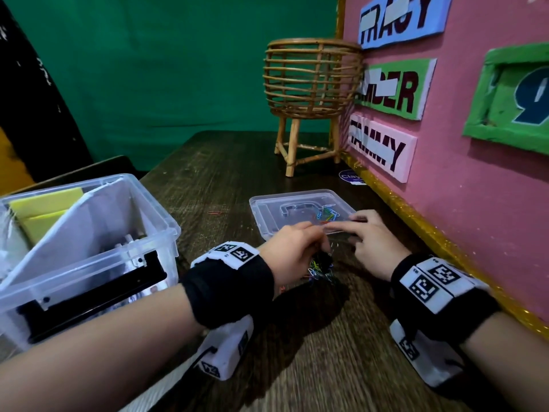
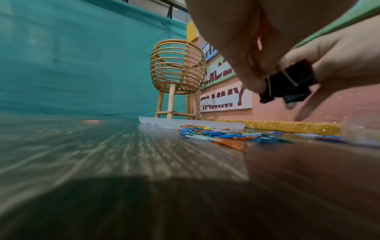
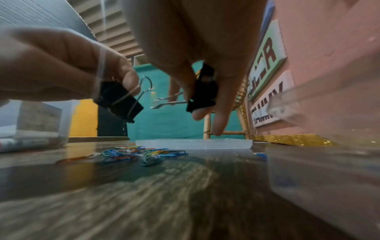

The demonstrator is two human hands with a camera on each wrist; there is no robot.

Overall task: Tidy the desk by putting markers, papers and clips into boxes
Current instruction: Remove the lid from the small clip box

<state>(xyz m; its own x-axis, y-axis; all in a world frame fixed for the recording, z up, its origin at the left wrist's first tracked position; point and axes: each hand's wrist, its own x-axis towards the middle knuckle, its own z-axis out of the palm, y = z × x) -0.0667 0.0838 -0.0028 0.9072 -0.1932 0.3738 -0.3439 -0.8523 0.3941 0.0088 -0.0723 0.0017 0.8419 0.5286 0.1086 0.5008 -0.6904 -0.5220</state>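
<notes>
From the head view, both hands meet at 6 o'clock of the clear lid (image 1: 300,214), hiding what they hold. The right wrist view shows it: the left hand (image 3: 61,65) pinches one black binder clip (image 3: 118,103), and the right hand (image 3: 195,48) pinches another black binder clip (image 3: 203,91). Coloured paper clips (image 2: 222,134) lie heaped on the desk (image 2: 102,162) beneath them. A storage box (image 1: 89,248) holding papers (image 1: 44,209) stands at 9 o'clock.

storage box (image 1: 89,248) cut off left, paper clips (image 1: 322,270) half hidden by hands
</notes>
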